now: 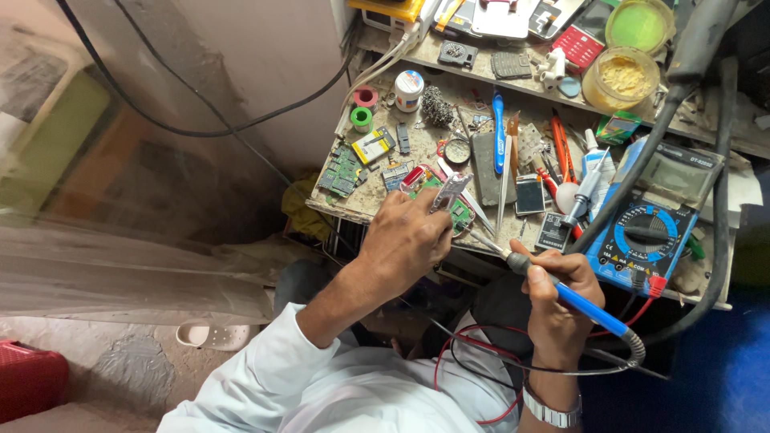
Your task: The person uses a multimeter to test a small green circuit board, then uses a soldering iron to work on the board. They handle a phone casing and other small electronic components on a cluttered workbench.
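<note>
The soldering iron (589, 309) has a blue handle with a black collar and a silver tip. The circuit board (459, 212) near the counter's front edge is green, with a silver metal piece on it. The multimeter (642, 240) at the right edge is blue with a black dial and a grey screen. Two round tubs (622, 76) along the back edge are yellow and yellow-green. Red and black wires (465, 353) loop over the white sleeve (273, 377), and the wristwatch (552, 410) is silver

The left hand (405, 240) hides most of the green board (459, 213).
</note>
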